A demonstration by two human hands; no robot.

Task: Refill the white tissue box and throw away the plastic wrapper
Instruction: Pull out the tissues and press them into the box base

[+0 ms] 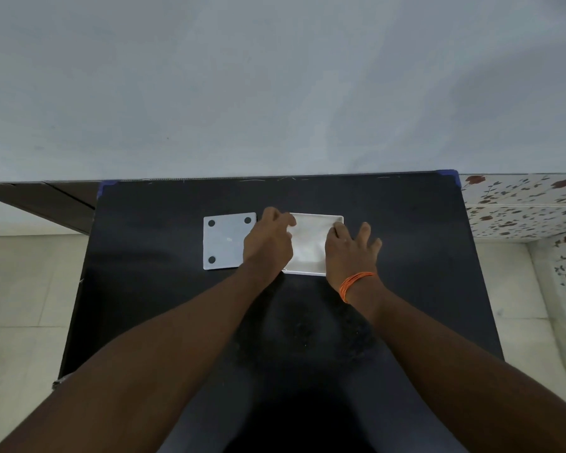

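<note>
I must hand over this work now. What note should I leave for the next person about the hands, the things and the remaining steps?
Left hand: on the left edge of the open white tissue box, fingers curled; grip unclear.
Right hand: fingers spread, pressing on the box's right side.
The box sits mid-table on the black table, with white tissue filling visible inside.
Its base panel, with dark round pads, lies flat to the box's left, off the box.
Done: filling appears in.
Left: refit the panel, bin the plastic wrapper, which I cannot see.
</note>
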